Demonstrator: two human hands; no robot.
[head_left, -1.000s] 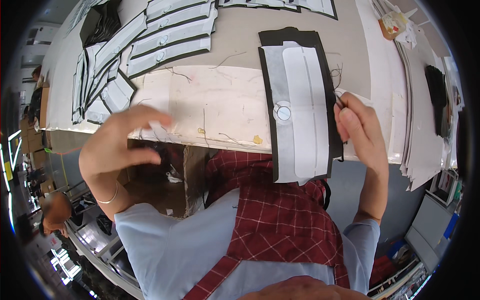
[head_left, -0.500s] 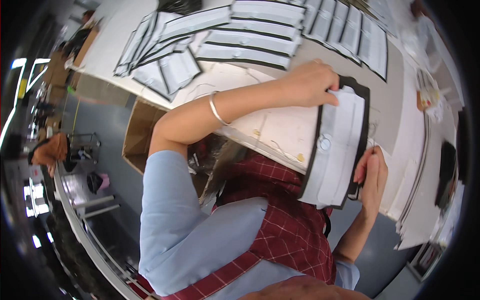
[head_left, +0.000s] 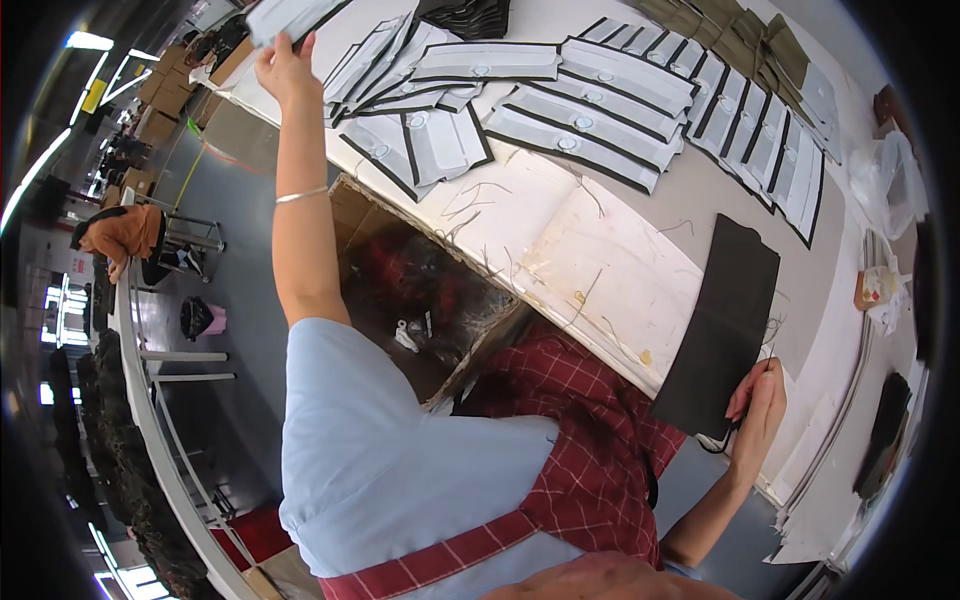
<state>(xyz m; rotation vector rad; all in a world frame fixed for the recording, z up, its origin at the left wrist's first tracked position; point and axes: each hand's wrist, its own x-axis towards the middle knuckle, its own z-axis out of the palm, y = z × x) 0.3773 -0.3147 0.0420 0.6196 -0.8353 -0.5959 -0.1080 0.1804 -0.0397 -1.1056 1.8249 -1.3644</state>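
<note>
My left hand (head_left: 285,72) is stretched out to the far left. Its fingers grip the edge of a white fabric panel (head_left: 292,14) with a dark border, partly cut off by the picture's top edge. At the table's near right edge lies a plain black fabric panel (head_left: 722,305), its lower end jutting past the edge. My right hand (head_left: 757,405) rests beside it, fingers curled and pinched together. A thin dark loop (head_left: 714,446) shows below those fingers; what they hold is mostly hidden.
Several white panels with black borders (head_left: 590,122) overlap on the table (head_left: 620,240). Black pieces (head_left: 468,18) and olive fabric (head_left: 745,45) lie farther back. Loose threads (head_left: 470,200) trail near the front edge. Below stands an open carton (head_left: 365,205) lined with dark plastic. Another person (head_left: 125,238) is at far left.
My left hand has swung from the right side to the far left with the white panel. A black panel now shows beside my right hand, which has moved slightly lower.
</note>
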